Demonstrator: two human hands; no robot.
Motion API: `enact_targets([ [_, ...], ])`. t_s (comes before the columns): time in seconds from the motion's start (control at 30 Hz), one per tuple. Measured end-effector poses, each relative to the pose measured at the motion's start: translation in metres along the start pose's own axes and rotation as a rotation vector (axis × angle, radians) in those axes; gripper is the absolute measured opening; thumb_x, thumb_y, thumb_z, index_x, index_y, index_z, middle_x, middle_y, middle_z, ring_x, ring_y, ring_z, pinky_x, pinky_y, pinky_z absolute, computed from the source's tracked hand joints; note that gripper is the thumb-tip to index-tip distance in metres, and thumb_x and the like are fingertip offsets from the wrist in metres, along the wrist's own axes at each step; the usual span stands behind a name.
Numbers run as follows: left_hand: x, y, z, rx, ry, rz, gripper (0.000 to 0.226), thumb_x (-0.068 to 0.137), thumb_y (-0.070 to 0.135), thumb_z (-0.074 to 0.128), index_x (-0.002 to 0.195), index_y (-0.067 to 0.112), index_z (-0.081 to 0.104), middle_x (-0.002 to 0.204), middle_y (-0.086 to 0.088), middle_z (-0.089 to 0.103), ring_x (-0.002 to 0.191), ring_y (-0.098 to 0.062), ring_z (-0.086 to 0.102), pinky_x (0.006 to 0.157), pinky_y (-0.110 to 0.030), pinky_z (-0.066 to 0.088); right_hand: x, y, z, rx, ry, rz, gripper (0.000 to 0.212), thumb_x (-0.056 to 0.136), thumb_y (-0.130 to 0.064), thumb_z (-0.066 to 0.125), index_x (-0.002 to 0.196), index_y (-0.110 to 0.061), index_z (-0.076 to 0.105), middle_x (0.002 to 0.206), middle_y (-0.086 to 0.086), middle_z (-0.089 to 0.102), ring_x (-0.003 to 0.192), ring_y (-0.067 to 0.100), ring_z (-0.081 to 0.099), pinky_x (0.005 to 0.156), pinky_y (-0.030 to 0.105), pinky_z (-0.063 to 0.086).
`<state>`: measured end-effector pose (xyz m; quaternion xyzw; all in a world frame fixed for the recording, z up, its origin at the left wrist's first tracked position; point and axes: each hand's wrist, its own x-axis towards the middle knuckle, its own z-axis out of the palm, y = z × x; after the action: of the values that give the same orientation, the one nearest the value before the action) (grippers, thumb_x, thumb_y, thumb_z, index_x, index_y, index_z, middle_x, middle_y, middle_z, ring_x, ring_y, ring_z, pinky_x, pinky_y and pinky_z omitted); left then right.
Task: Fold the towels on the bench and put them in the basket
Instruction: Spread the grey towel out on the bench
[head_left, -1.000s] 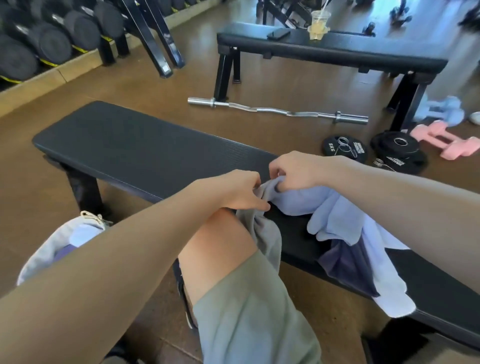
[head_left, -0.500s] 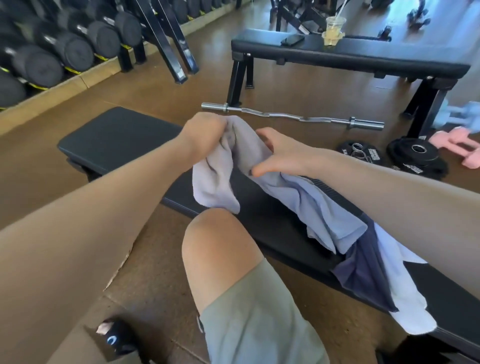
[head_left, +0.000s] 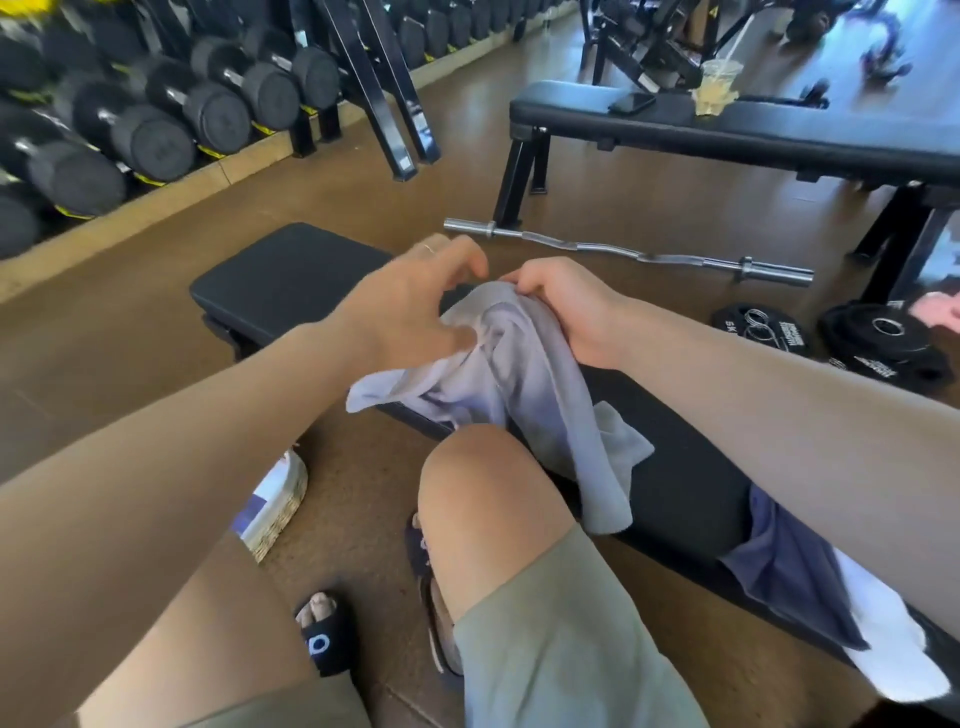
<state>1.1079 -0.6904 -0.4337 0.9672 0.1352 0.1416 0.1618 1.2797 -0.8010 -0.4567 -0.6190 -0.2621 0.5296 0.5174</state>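
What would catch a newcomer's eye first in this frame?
The pale grey towel, bunched at the centre over the near bench, with the right hand gripping its top and the left hand at its left side. Next, a dark blue towel on a white one lies at the bench's right end, and the woven basket peeks out beneath the left forearm.

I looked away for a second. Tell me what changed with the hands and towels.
The light grey towel was lifted off the pile; the right hand now grips its top, and the left hand has loosened, thumb on the cloth. The dark blue towel and white towel stayed on the bench.
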Motion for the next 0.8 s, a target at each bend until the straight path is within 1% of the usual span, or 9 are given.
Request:
enact_targets([
  [0.1,-0.002,0.003,0.009,-0.077,-0.013,0.020,0.033,0.080,0.042,0.057,0.103,0.019,0.048,0.100,-0.003,0.059,0.094,-0.025,0.059,0.080,-0.046,0.051,0.000,-0.004,0.007,0.012,-0.046,-0.002,0.064,0.076,-0.014,0.046,0.136,0.006,0.052,0.108,0.020,0.060,0.098,0.033,0.055,0.094,0.045,0.047],
  [0.2,0.000,-0.004,0.007,-0.117,0.075,-0.033,0.012,0.094,0.027,0.055,0.096,0.016,0.049,0.089,-0.005,0.061,0.082,-0.026,0.060,0.072,-0.047,0.051,0.003,-0.005,0.009,-0.047,-0.042,-0.016,0.057,0.072,-0.020,0.052,0.124,0.002,0.062,0.110,0.015,0.062,0.100,0.029,0.059,0.103,0.048,0.046],
  [0.27,0.004,-0.006,0.004,-0.054,0.107,-0.053,0.008,0.099,0.019,0.054,0.097,0.011,0.051,0.080,-0.006,0.059,0.073,-0.025,0.055,0.066,-0.045,0.047,0.002,-0.009,0.011,-0.313,0.038,-0.133,0.040,0.077,-0.029,0.059,0.113,-0.011,0.060,0.111,0.006,0.060,0.102,0.020,0.058,0.097,0.042,0.047],
  [0.33,0.009,-0.008,0.003,-0.026,0.149,-0.088,0.010,0.100,0.017,0.052,0.097,0.008,0.051,0.072,-0.002,0.053,0.067,-0.024,0.050,0.061,-0.038,0.041,-0.001,-0.012,0.013,-0.611,0.146,-0.310,0.041,0.085,-0.033,0.067,0.121,-0.016,0.055,0.114,0.001,0.058,0.103,0.015,0.058,0.091,0.035,0.049],
  [0.43,0.017,-0.011,-0.001,-0.009,0.196,-0.105,0.010,0.100,0.017,0.050,0.096,0.008,0.050,0.069,0.000,0.050,0.066,-0.029,0.051,0.059,-0.038,0.039,-0.006,-0.014,0.020,-0.766,0.211,-0.617,0.037,0.082,-0.031,0.073,0.112,-0.016,0.057,0.103,0.003,0.060,0.090,0.017,0.059,0.075,0.031,0.050],
  [0.53,0.024,-0.010,-0.009,-0.012,0.217,-0.102,0.012,0.101,0.018,0.049,0.098,0.006,0.051,0.071,-0.002,0.053,0.065,-0.028,0.051,0.058,-0.038,0.039,0.001,-0.013,0.025,-0.906,0.193,-0.668,0.023,0.081,-0.020,0.072,0.095,-0.013,0.055,0.086,0.002,0.059,0.074,0.018,0.055,0.061,0.030,0.042],
  [0.63,0.026,-0.010,-0.020,0.039,0.168,-0.059,0.012,0.102,0.020,0.048,0.100,0.008,0.050,0.071,-0.005,0.054,0.064,-0.026,0.052,0.058,-0.040,0.040,0.012,-0.011,0.023,-0.948,0.249,-0.653,0.016,0.086,-0.010,0.061,0.078,-0.016,0.049,0.076,0.000,0.054,0.070,0.019,0.051,0.060,0.031,0.035],
  [0.73,0.022,-0.018,-0.036,0.246,0.058,-0.018,0.013,0.104,0.024,0.046,0.098,0.013,0.045,0.069,-0.003,0.051,0.062,-0.028,0.052,0.054,-0.039,0.038,0.018,-0.011,0.016,-0.974,0.330,-0.675,0.011,0.086,-0.004,0.052,0.081,-0.013,0.056,0.080,0.004,0.058,0.075,0.022,0.053,0.059,0.031,0.037],
  [0.8,0.020,-0.023,-0.045,0.429,-0.044,-0.018,0.014,0.106,0.028,0.041,0.098,0.017,0.038,0.076,-0.004,0.053,0.064,-0.030,0.052,0.054,-0.037,0.036,0.019,-0.013,0.011,-1.008,0.380,-0.723,0.015,0.090,-0.004,0.051,0.082,-0.015,0.056,0.080,0.003,0.058,0.073,0.020,0.053,0.059,0.030,0.037],
])
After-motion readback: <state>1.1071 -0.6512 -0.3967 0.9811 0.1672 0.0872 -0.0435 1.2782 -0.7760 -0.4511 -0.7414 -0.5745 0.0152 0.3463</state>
